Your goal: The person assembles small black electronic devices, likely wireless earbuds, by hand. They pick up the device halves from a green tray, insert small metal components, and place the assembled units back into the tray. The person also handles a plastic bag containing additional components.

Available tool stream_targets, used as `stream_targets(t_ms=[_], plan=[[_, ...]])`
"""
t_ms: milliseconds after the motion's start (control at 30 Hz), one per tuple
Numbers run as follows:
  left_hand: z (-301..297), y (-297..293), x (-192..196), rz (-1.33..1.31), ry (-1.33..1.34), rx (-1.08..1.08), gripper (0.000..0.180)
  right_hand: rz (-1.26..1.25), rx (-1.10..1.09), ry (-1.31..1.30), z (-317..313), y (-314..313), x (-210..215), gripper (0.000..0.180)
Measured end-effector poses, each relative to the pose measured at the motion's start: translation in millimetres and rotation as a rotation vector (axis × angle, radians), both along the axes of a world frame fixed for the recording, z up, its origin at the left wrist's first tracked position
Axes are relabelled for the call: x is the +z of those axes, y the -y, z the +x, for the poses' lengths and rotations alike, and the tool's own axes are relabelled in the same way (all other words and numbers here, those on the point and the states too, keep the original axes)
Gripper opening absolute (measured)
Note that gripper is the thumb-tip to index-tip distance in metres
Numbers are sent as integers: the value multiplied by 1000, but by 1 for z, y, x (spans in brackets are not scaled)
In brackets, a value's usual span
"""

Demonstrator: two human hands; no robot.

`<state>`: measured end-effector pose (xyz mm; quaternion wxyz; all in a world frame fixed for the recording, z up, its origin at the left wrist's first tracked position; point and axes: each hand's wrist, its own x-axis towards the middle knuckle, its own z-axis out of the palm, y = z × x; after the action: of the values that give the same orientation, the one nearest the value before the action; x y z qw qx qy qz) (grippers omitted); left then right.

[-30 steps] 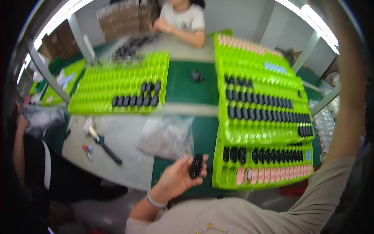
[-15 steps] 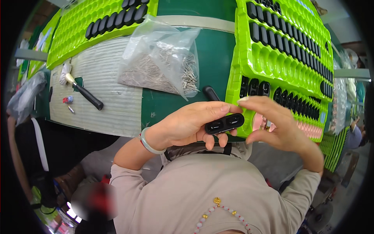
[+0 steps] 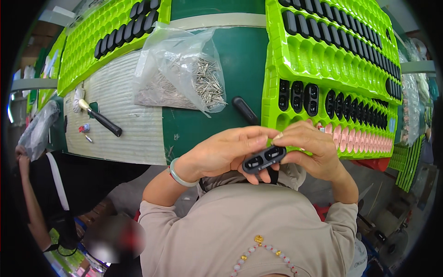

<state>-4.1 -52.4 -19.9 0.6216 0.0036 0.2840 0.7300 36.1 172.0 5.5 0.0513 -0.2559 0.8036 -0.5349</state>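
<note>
My left hand [image 3: 226,150] holds a black earbud case [image 3: 264,159] with two earbud-shaped wells, tilted with its right end higher. Its thumb lies along the far side and the fingers are underneath. At the case's right end my right hand [image 3: 316,150] is closed, thumb and fingers gripping that end; the fingertips partly hide it. Just beyond my hands, a closed-looking black oval case [image 3: 244,110] lies on the green bench. Right of it a green lower tray [image 3: 270,92] holds black two-well parts [image 3: 311,99] and pink parts [image 3: 360,138].
Another green tray [image 3: 323,64] with rows of black cases overlaps the lower one. A clear bag [image 3: 159,81] of metal pins lies on the bench. The striped mat [image 3: 138,129] carries a black-handled tool [image 3: 106,122]. Another person's arm [image 3: 28,180] is at far left.
My right hand has moved in from the right and closed on the case's right end. The case has dropped slightly nearer my body and tilted more. The whole view has shifted a little.
</note>
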Motion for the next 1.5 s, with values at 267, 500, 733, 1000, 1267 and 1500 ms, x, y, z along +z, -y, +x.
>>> stream_targets(t_ms=[267,500,733,1000,1267,1500], plan=[[24,38,-14,6,14,163,46,188,27,-27,-23,22,6,45],[30,61,-14,-163,-21,517,40,813,-53,-23,-55,66,-3,47],[28,54,-10,-102,-21,548,33,-139,-59,852,-68,33,35,33],[12,21,-2,7,-28,408,30,-868,97,675,-28,-4,-19,33],[8,3,1,-78,-57,390,32,-804,-92,659,-2,-4,-12,59],[8,-6,10,-151,-103,446,31,-677,-43,637,8,-10,-13,75]])
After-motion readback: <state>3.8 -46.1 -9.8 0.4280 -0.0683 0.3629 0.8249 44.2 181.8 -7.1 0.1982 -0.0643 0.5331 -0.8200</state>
